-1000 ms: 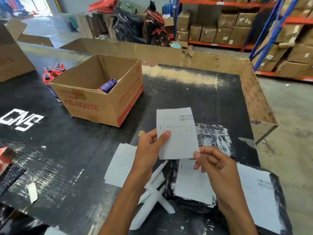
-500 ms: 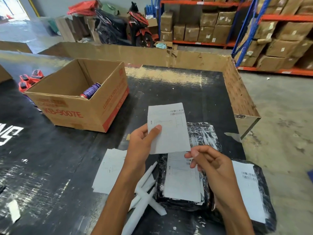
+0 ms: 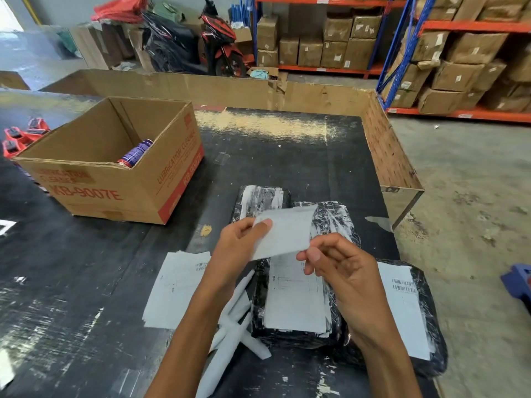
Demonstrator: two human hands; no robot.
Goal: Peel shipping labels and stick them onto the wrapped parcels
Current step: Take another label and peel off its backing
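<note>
A white shipping label is held tilted flat above the black table. My left hand pinches its left edge, and my right hand pinches its lower right corner. Below lies a black wrapped parcel with a label stuck on top. Two more wrapped parcels lie behind it, one with a label on it and one bare. Another labelled parcel sits at the right. A stack of unpeeled labels rests left of my forearm.
Peeled backing strips lie crossed under my left forearm. An open cardboard box with a spray can stands at the left. A cardboard wall edges the table's far and right sides. Shelves of cartons stand behind.
The label has tipped from upright to nearly flat and dropped lower over the parcels. The camera has shifted, so the box and parcels sit differently in view.
</note>
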